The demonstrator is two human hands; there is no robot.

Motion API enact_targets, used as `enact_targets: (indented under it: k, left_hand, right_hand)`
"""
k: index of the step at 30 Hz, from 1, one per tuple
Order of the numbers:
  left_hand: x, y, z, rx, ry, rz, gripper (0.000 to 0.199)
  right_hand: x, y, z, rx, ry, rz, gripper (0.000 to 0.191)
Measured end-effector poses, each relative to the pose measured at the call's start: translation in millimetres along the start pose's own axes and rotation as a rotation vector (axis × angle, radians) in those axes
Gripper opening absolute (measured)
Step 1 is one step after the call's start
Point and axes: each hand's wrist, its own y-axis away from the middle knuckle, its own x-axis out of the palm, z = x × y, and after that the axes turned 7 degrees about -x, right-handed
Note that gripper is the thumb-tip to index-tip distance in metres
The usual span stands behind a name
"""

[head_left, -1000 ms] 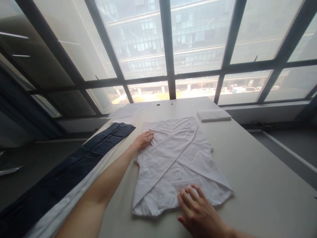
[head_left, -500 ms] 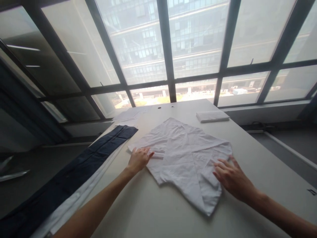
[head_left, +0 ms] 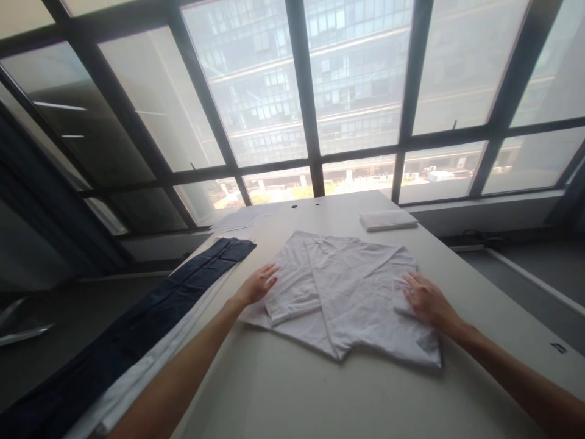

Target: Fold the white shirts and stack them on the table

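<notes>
A white garment (head_left: 351, 292) lies partly folded on the white table (head_left: 283, 396), its sides turned in over its middle and its lower edge uneven. My left hand (head_left: 258, 285) rests at the garment's left edge, fingers stretched out and pointing to the right. On the opposite edge lies my right hand (head_left: 427, 299), its fingers spread over the fabric near a folded-in part. Neither hand is closed round the cloth.
Dark trousers (head_left: 150, 317) stretch along the table's left side, over white cloth (head_left: 141, 372). A folded white cloth (head_left: 388, 220) sits at the back right. Thin white sheets (head_left: 237, 217) lie at the back left, before large windows.
The garment's left part is now folded inward and its outline has turned, with the lower edge further right. My left hand has moved slightly up; my right hand has shifted slightly left and up.
</notes>
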Motion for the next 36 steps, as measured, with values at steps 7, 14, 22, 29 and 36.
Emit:
enact_targets:
  k: [7,14,22,29,36]
  left_hand:
    - [30.3,-5,45,-0.03,-0.037,0.112,0.061]
    - [30.5,44,20,-0.244,-0.078,0.165,0.058]
    - [24.4,100,3,-0.293,-0.02,0.144,0.063]
    - [-25.4,147,-1,0.065,0.325,0.247,0.053]
    - [-28.7,183,-3,0.045,0.331,0.273,0.064]
  right_hand:
    - [15,11,4,0.002,0.097,0.122,0.05]
    - [10,-13,-28,-0.092,0.027,0.204,0.051]
    - [2,-35,-48,-0.163,-0.097,0.206,0.05]
    - [-43,10,-26,-0.366,-0.326,0.044,0.03]
    - [-69,64,-6,-0.432,-0.339,0.086,0.024]
